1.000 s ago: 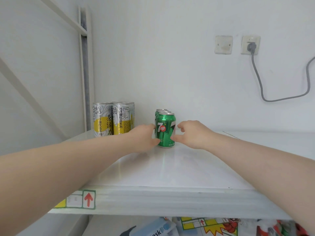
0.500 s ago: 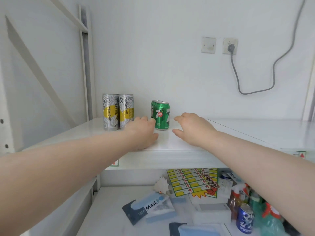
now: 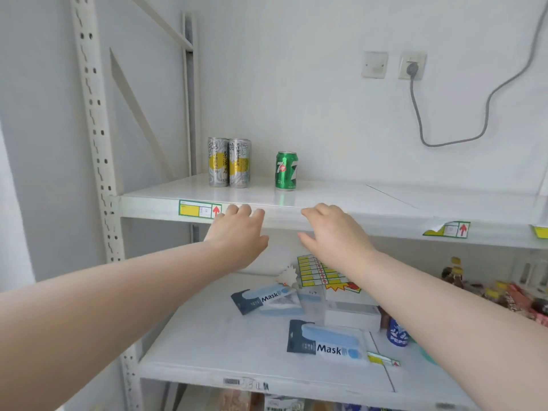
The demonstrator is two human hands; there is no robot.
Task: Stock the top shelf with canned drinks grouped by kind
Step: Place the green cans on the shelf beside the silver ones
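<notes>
On the white top shelf (image 3: pixel 341 200) stand two tall silver-and-yellow cans (image 3: pixel 229 163) side by side at the left. A green 7up can (image 3: pixel 286 171) stands to their right, with any cans behind it hidden. My left hand (image 3: pixel 237 232) and my right hand (image 3: pixel 335 232) hover in front of the shelf's front edge, fingers relaxed and holding nothing. A blue can (image 3: pixel 397 333) stands on the lower shelf, partly behind my right forearm.
The lower shelf (image 3: pixel 207 336) holds mask packs (image 3: pixel 329 341), white boxes (image 3: pixel 351 314), yellow label sheets and snack packets (image 3: pixel 504 295) at the right. A slotted upright post (image 3: pixel 95 129) rises at the left. A grey cable (image 3: pixel 444 114) hangs from a wall socket.
Both hands have let go of the green can and pulled back off the top shelf to its front edge. The view has backed away and dropped, showing the lower shelf.
</notes>
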